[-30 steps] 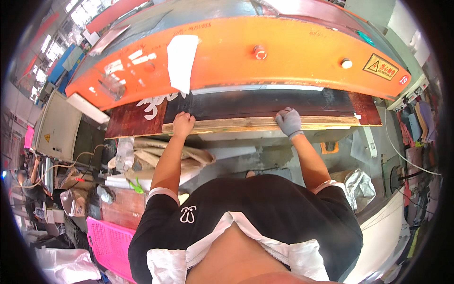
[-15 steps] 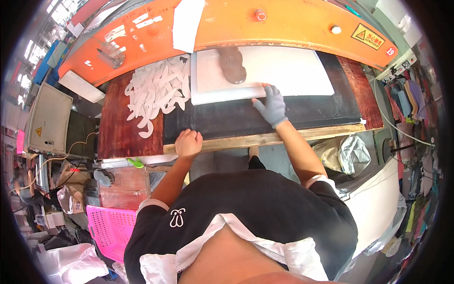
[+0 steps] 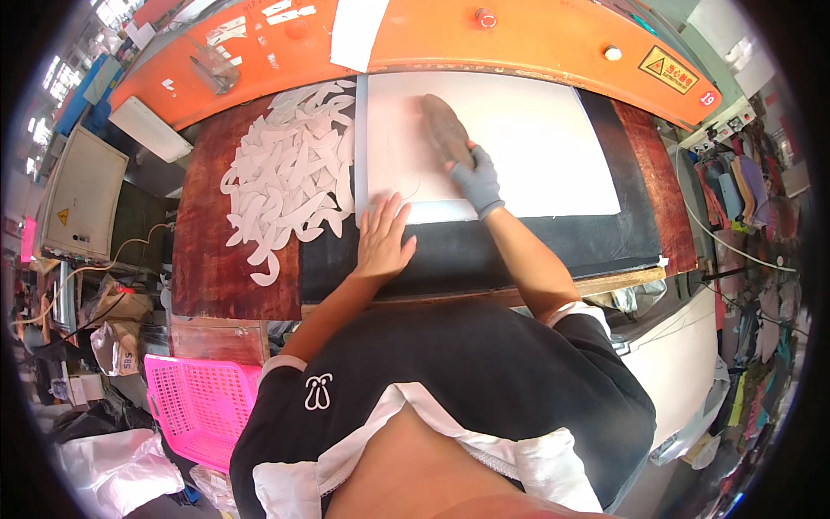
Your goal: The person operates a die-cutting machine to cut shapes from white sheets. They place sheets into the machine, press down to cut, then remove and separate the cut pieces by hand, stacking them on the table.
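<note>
A stack of white sheet material (image 3: 536,147) lies on the black board (image 3: 450,259) in front of the orange press. My right hand (image 3: 476,179), in a grey glove with bare fingertips, grips the near end of a brown, elongated cutting die (image 3: 443,128). The die looks tilted over the sheet's left half. My left hand (image 3: 383,238) is bare, with its fingers spread at the sheet's near left corner. Curved white cut pieces (image 3: 290,164) are heaped just left of the sheet.
The orange press beam (image 3: 415,43) crosses behind the sheet, with a red button (image 3: 486,17) on it. A pink basket (image 3: 203,406) stands low on the left. Reddish worn tabletop (image 3: 216,277) flanks the board. Coloured material hangs at the right (image 3: 735,190).
My right hand has moved from the sheet's near edge onto the die, which is now tilted and shifted. The left hand went from the board's front edge to the sheet, its fingers opening. The sheet sits nearer.
</note>
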Tool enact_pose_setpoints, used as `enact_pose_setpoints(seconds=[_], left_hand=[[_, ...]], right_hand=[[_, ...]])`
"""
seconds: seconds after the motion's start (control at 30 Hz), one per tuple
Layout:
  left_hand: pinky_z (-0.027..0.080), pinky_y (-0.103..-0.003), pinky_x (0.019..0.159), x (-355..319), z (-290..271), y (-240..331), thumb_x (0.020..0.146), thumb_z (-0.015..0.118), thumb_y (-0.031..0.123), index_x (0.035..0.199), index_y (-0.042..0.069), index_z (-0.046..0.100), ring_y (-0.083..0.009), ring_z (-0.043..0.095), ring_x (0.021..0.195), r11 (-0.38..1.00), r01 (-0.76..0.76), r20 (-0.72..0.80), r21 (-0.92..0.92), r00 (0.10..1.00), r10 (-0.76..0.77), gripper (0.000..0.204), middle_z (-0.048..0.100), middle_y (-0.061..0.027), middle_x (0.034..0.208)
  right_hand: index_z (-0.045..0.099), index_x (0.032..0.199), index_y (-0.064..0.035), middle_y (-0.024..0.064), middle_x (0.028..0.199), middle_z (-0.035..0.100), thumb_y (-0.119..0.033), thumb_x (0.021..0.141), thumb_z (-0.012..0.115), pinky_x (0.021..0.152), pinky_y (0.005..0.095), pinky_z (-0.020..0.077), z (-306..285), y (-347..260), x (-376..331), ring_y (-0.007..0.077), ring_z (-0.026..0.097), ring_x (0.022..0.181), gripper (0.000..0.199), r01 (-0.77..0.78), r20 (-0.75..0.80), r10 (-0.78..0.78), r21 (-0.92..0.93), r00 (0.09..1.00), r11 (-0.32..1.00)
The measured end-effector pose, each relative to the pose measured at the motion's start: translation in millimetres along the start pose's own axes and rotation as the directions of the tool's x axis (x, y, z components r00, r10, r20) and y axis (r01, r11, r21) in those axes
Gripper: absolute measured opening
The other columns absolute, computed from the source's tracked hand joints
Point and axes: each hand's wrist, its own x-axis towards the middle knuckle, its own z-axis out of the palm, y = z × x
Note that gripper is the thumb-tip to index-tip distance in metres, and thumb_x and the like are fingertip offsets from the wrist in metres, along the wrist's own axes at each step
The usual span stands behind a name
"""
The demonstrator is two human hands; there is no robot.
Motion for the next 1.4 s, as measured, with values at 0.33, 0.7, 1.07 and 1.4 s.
enact_pose_setpoints(seconds=[0.33, 0.7, 1.07, 1.4], left_hand=[[0.02, -0.048, 0.107, -11.4, 25.4, -11.4, 0.074, 0.058, 0.018, 0.126, 0.007, 0.048, -0.0244, 0.03, 0.132, 0.999, 0.043, 0.062, 0.018, 0.997, -0.044, 0.054, 0.038, -0.008, 0.14], [0.02, -0.048, 0.106, -16.8, 19.7, -11.1, 0.073, 0.059, 0.014, 0.125, 0.006, 0.048, -0.0274, 0.028, 0.133, 0.995, 0.095, 0.153, 0.007, 0.984, -0.095, 0.053, 0.036, -0.0122, 0.141], [0.041, -0.04, 0.058, -69.7, 7.7, -27.4, 0.072, 0.066, 0.01, 0.058, 0.006, 0.051, -0.0258, 0.051, 0.064, 0.987, 0.075, 0.018, -0.14, 0.997, -0.073, 0.02, 0.049, -0.0062, 0.067], [0.039, -0.041, 0.048, 12.4, 29.7, -15.4, 0.077, 0.062, 0.013, 0.05, 0.006, 0.044, -0.0295, 0.048, 0.051, 0.998, 0.063, -0.137, -0.002, 0.989, -0.063, 0.033, 0.043, -0.0098, 0.053]], right_hand=[[0.047, 0.12, 0.0016, 0.018, 0.109, 0.051, -0.038, 0.061, 0.076, 0.087, 0.0405, 0.0421, -50.1, 43.8, -12.8, 0.0336, 0.051, 0.1, 0.077, 0.246, 0.08, -0.252, -0.625, 0.964, 0.741], [0.048, 0.119, 0.0003, 0.0188, 0.113, 0.05, -0.045, 0.061, 0.075, 0.09, 0.043, 0.0387, -44.4, 44.3, -27.4, 0.0347, 0.047, 0.103, 0.078, 0.243, 0.053, -0.274, -0.643, 0.96, 0.726], [0.054, 0.102, -0.0029, 0.0161, 0.106, 0.054, -0.02, 0.068, 0.071, 0.086, 0.0427, 0.0416, -64.7, 49.7, -88.2, 0.0343, 0.051, 0.099, 0.041, 0.455, 0.054, -0.5, -0.507, 0.865, 0.732], [0.06, 0.088, -0.0021, 0.0122, 0.082, 0.06, -0.015, 0.077, 0.065, 0.072, 0.0357, 0.0458, -159.0, 66.6, 1.5, 0.029, 0.058, 0.079, 0.018, 0.318, -0.258, -0.377, -0.242, 0.889, 0.917]])
